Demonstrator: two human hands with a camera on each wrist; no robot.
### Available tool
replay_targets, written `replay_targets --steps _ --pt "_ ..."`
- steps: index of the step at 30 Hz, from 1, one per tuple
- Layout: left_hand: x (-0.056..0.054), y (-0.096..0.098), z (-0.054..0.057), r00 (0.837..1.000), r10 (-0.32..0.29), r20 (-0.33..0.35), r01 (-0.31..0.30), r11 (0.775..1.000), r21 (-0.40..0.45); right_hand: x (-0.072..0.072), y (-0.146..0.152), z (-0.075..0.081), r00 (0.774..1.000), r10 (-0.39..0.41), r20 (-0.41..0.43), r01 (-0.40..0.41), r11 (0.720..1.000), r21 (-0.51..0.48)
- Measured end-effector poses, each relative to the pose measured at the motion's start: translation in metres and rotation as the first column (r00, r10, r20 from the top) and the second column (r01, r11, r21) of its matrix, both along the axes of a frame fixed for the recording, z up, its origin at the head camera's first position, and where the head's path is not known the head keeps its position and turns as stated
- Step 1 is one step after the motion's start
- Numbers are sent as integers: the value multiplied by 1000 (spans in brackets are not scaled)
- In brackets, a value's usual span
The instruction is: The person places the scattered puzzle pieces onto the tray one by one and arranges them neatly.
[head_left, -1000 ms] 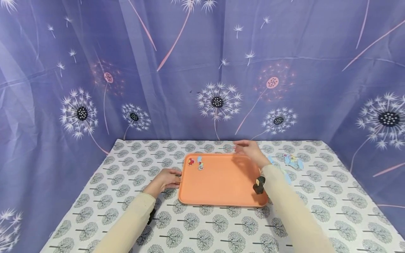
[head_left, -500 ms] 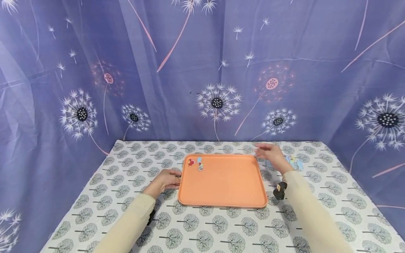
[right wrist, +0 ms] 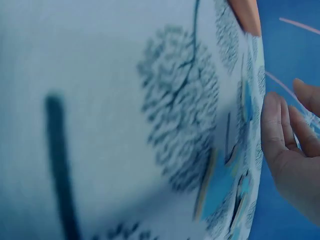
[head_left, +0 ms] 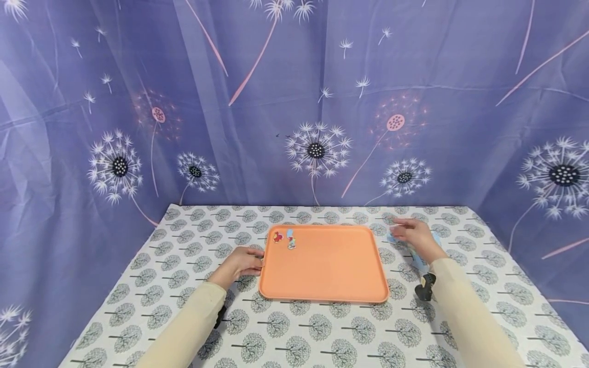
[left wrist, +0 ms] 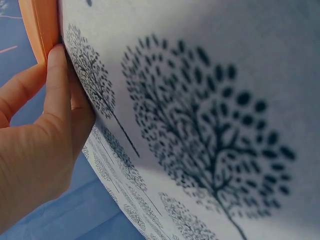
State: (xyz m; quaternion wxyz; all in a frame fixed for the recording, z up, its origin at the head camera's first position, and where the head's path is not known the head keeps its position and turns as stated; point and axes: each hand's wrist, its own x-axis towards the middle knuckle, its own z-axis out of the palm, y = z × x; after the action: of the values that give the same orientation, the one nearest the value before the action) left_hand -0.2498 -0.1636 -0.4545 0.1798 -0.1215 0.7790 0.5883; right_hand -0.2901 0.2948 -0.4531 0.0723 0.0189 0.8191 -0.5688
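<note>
An orange tray (head_left: 324, 266) lies on the table. At its left edge, my left hand (head_left: 239, 263) holds the rim; the left wrist view shows fingertips (left wrist: 57, 55) against the tray's side. In the tray's far left corner lie a small red figure piece (head_left: 278, 236), a light-blue piece (head_left: 290, 233) and a multicoloured piece (head_left: 292, 244). My right hand (head_left: 416, 239) hovers right of the tray, over several flat light-blue pieces (head_left: 418, 263), partly hiding them. Its fingers (right wrist: 272, 120) are loosely bent, with nothing seen between them. One blue piece (right wrist: 215, 185) shows a thick tan edge.
A white cloth (head_left: 317, 332) with grey tree prints covers the table. Behind it and at both sides hangs a purple curtain (head_left: 257, 153) with dandelion prints. A dark wrist strap (head_left: 425, 287) sits at the right cuff.
My right hand has moved right, from above the tray's far right corner to over the light-blue pieces. My left hand stays at the tray's left edge.
</note>
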Motion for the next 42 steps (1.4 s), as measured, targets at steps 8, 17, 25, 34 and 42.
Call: replay_targets --steps 8,17,25,34,42 --pt "0 1 1 1000 2 6 -2 1000 -10 1 12 -12 1000 -8 29 10 999 -42" --pt "0 0 1 1000 2 5 -2 1000 -6 0 14 -18 1000 1 27 -2 999 41" --pt "1 0 0 1000 0 7 0 1000 -21 0 12 -15 1000 21 3 -22 990 142" --pt "0 0 -1 1000 -1 -3 1 1000 -10 -1 11 -12 999 28 36 -34 986 165" --pt "1 0 -1 1000 -1 -15 1 1000 10 -4 7 -13 1000 -25 15 22 983 182"
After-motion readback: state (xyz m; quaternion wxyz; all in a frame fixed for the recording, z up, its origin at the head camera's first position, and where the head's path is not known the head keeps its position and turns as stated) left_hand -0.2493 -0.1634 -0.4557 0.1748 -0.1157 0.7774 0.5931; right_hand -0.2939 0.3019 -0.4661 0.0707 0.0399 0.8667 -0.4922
